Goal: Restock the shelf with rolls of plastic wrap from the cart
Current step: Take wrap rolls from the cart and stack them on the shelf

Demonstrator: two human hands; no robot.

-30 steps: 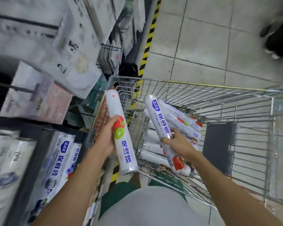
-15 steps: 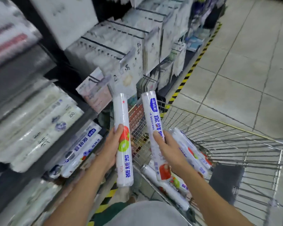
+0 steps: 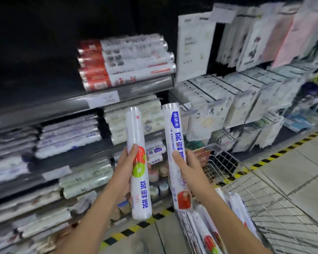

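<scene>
Both rolls have been lifted from the cart (image 3: 283,208) to the shelf (image 3: 62,107) front. The left roll (image 3: 136,129) is clasped upright at mid-length by the left hand (image 3: 124,174), the right roll (image 3: 173,132) by the right hand (image 3: 190,173).

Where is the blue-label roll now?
The blue-label roll is right of centre in the head view, held nearly upright by the right hand, beside the other roll in the left hand.

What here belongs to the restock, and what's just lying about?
Job: white plastic-wrap roll in left hand; blue-labelled white roll in right hand; spare rolls in wire cart; grey shelf.
Around: red-ended rolls; hanging white packets; yellow-black floor tape.
</scene>
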